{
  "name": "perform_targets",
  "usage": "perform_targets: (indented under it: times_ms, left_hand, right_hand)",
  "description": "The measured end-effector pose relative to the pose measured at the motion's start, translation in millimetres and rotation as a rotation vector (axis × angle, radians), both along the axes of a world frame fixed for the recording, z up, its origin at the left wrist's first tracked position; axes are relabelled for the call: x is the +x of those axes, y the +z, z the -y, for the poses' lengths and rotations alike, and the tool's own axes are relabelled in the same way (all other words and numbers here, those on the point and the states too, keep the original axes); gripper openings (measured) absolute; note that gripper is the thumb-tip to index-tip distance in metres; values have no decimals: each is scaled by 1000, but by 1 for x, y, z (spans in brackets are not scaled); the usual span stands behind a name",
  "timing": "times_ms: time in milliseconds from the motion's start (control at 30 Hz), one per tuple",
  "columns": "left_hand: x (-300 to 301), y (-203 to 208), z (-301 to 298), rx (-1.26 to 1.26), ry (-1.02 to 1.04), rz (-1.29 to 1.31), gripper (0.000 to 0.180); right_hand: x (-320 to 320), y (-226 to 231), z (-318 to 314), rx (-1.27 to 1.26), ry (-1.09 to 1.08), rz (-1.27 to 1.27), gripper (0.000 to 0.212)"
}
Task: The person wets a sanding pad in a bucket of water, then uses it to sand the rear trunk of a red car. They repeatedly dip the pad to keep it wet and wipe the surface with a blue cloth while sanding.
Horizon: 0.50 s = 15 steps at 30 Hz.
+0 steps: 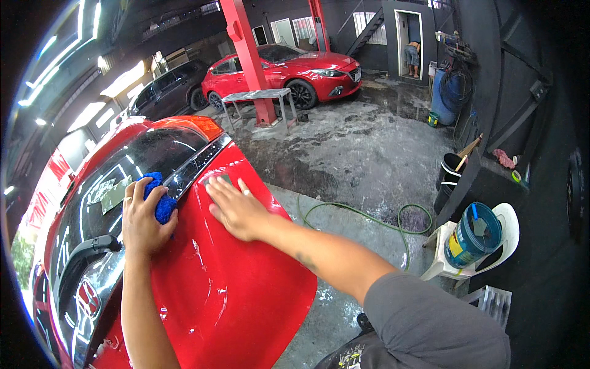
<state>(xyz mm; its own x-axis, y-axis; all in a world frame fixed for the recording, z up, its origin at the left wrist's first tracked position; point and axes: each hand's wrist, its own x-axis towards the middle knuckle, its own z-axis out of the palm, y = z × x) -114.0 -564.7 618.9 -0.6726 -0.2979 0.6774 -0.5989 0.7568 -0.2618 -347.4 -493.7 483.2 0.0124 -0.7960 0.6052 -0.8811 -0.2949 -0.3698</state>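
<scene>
Bunched in my left hand (144,215) is a blue microfiber cloth (165,208), held against the red car's rear beside the dark window (92,175). My right hand (236,209) lies nearly flat on the glossy red body panel (246,295), its fingers pressing a small grey-green sheet of sandpaper (218,179). Part of that sheet shows past the fingertips; the rest is hidden. A similar sheet (115,195) sticks to the wet rear glass. Near my left wrist is the black rear wiper (92,247). Wet streaks run down the panel.
A blue-green bucket (467,246) stands on a white plastic chair (507,224) to the right. A green hose (362,214) snakes over the wet floor. Farther off are a metal bench (255,95), red post (246,55), another red car (307,64) and a person (412,58) in a doorway.
</scene>
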Motion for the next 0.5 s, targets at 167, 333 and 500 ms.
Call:
perform_targets:
  times_ms: [167,333,500]
  left_hand:
    - [23,-1,-1,19,73,16,48]
    - [11,3,1,-2,26,5,49]
    - [17,-2,11,-61,45,38,50]
  right_hand:
    - [61,-95,-137,154,160,-162,71]
    - [34,-35,-43,-24,-61,-150,67]
    - [31,-15,-27,40,-29,-51,66]
